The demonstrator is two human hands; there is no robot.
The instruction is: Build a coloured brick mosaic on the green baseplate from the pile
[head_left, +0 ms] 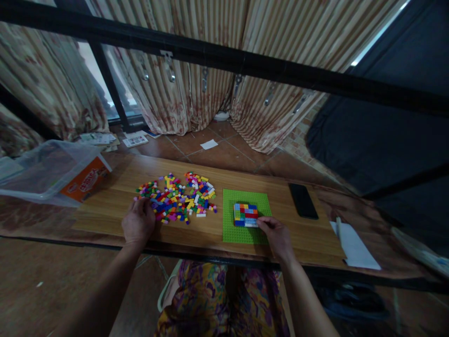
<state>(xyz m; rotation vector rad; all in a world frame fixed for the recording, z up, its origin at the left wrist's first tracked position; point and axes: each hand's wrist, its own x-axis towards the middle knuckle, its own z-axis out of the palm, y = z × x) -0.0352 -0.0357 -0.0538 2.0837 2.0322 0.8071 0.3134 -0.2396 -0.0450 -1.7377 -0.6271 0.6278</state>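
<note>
Just beyond the patterned garment (pixel 205 297) on the person's lap, the right hand (pixel 278 236) brings thumb and forefinger together at the right edge of a multicoloured brick build (pixel 245 214) on a green baseplate (pixel 229 234), while the left hand (pixel 138 221) curls at the near left edge of the loose bricks (pixel 171 199); whether either grips a brick cannot be told. Both groups lie on a wooden board (pixel 196 234), with a dark phone (pixel 303 201) to the right of the baseplate and a clear plastic box (pixel 42 168) at the left end. Farther back hang striped curtains (pixel 189 93).
</note>
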